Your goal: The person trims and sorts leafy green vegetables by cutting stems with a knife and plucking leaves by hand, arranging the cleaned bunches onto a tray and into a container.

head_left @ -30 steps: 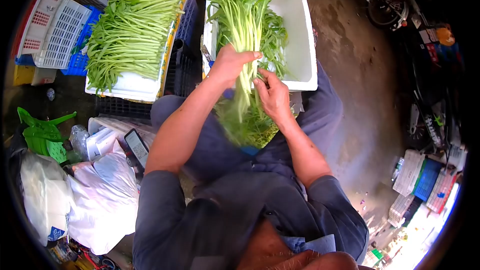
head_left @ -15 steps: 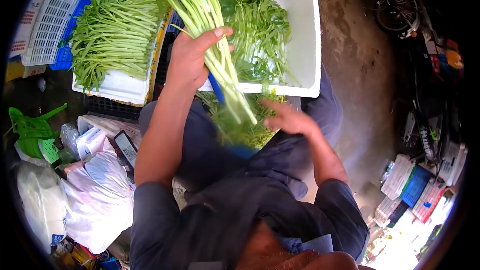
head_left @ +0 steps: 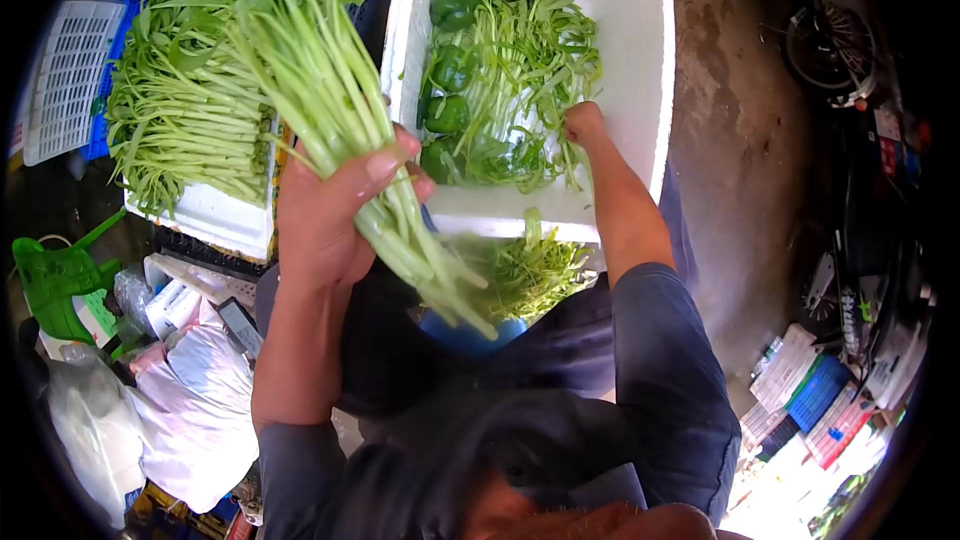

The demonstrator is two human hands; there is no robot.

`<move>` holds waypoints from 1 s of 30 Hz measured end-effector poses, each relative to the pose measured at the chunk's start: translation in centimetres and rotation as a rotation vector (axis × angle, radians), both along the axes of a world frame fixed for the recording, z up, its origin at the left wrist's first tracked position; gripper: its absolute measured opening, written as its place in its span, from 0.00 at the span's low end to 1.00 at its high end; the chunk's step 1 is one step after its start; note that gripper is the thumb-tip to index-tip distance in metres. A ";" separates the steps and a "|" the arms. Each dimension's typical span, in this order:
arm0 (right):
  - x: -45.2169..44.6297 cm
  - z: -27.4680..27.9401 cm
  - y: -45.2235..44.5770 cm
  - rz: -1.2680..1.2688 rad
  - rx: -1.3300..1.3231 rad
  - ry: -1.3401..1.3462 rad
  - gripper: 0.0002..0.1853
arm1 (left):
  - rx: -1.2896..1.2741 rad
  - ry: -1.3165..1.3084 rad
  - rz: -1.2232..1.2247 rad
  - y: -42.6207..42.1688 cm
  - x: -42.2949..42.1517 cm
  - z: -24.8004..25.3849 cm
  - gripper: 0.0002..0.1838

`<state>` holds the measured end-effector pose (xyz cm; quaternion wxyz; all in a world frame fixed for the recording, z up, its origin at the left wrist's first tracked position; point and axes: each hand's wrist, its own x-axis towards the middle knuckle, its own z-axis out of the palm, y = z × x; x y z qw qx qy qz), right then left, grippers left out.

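My left hand (head_left: 345, 205) is wrapped round a bunch of water spinach (head_left: 310, 80), its leafy end up and away, its cut stems pointing down toward my lap. My right hand (head_left: 583, 123) reaches into a white foam box (head_left: 640, 70), curled closed at the right edge of the loose water spinach (head_left: 520, 60) lying there; its fingertips are hidden. Green peppers (head_left: 452, 70) line the left side of that box. Below its near wall, more greens and trimmings (head_left: 540, 275) lie above a blue container (head_left: 470, 332) between my knees.
Stacked water spinach (head_left: 200, 130) fills another foam tray (head_left: 225, 215) on the left. A green plastic chair (head_left: 50, 285), white bags (head_left: 200, 410) and a phone-like device (head_left: 240, 325) are at lower left. A bicycle wheel (head_left: 830, 45) and crates (head_left: 820, 390) stand to the right.
My right hand has moved from beside the stem ends up into the foam box and closed. My left hand, still holding the bunch, is lower and further left in view.
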<state>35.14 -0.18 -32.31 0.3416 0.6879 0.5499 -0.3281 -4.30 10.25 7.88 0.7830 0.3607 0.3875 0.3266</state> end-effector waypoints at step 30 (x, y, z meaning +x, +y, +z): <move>-18.8 47.5 -3.5 0.313 0.952 0.333 0.05 | 0.271 -0.064 -0.485 -5.2 2.3 -3.3 0.19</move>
